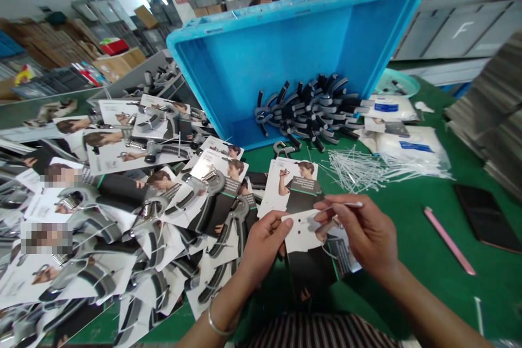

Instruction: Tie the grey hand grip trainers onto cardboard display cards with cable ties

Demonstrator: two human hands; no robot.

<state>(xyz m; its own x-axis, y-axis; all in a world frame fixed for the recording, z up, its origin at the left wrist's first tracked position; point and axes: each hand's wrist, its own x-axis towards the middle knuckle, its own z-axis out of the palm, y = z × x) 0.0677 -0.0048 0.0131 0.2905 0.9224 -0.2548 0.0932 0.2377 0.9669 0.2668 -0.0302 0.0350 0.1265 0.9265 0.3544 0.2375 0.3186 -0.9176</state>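
A printed card (308, 261) with small punched holes is pinched at its left edge by my left hand (265, 242). At the card's upper right, my right hand (362, 228) is closed on a thin white cable tie (346, 204). A curved strand of a tie shows below it on the card. Another printed card (285, 185) lies just beyond on the green table (432, 190). To the left is a heap of cards with grey-and-black hand grips (204, 201) fastened on them. Loose white cable ties (354, 168) are piled beyond my right hand.
A tilted blue crate (261, 54) holds loose hand grips (314, 109). Bags of ties (411, 147), a pink pen-like tool (448, 239) and a dark phone (487, 215) lie right. Stacked cardboard (493, 109) stands at the right edge. People stand behind the crate.
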